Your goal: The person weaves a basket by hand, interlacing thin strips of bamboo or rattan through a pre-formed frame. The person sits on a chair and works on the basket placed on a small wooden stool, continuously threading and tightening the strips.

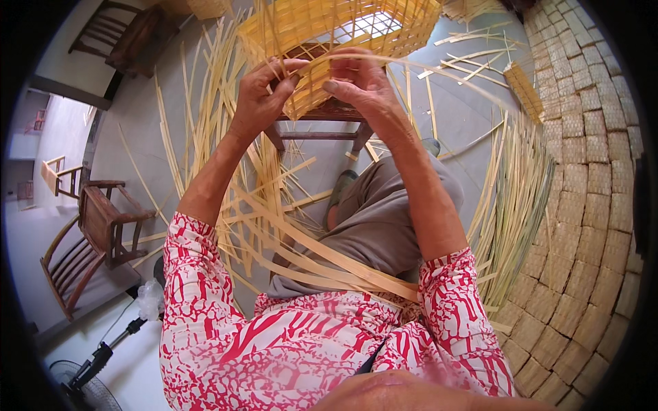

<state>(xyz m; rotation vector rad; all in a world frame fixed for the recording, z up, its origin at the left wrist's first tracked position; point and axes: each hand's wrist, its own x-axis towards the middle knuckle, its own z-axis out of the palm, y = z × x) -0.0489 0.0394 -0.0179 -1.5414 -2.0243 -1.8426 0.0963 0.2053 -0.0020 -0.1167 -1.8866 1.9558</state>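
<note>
A yellow woven strip basket (411, 27) rests on a dark wooden stool (319, 135) in front of me. At its near edge my left hand (267, 90) is closed, thumb and fingers pinching the weave and a strip. Just right of it, my right hand (358, 85) grips a long pale strip (418, 66) against the basket, thumb bent toward the curled fingers. That strip arches over the near edge and trails out to the right. Some fingertips are hidden among the upright strips. Loose wide strips (308, 264) lie across my lap.
Long strips (192, 123) cover the floor left of the stool, and a greenish bundle (517, 198) lies to the right. Stacked woven blocks (582, 205) line the right side. Wooden chairs (110, 226) stand at left, above a fan (75, 383). A small woven piece (522, 90) lies upper right.
</note>
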